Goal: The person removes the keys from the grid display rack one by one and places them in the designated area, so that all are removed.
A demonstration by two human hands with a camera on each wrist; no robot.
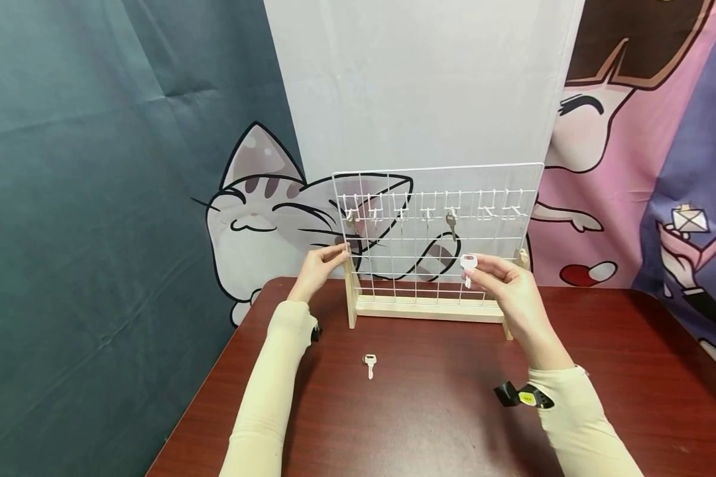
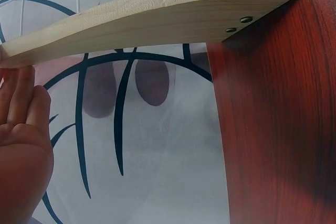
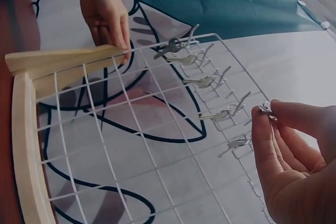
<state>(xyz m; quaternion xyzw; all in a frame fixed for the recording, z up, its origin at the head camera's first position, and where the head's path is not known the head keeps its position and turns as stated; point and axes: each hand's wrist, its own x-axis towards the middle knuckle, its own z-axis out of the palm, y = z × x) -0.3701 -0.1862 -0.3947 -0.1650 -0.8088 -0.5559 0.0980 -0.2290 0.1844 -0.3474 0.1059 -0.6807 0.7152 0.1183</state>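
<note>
My right hand [image 1: 510, 291] pinches a silver key [image 1: 468, 262] by its head between thumb and fingers, its blade hanging down in front of the rack. In the right wrist view, only the key's ring end shows at the fingertips. A white wire grid rack [image 1: 417, 238] on wooden legs stands ahead, with several hooks in a row. Several keys hang from hooks, one of them a darker key [image 1: 451, 223]. At the rack's left side, my left hand [image 1: 319, 268] holds the upper end of the wooden leg [image 2: 152, 19]. Another key [image 1: 370, 366] lies flat on the table.
The rack stands towards the back of a dark red wooden table [image 1: 423, 411]. Behind it hang printed curtains with a cartoon cat [image 1: 250, 232]. Two hooks [image 1: 498, 211] at the rack's right side carry no key.
</note>
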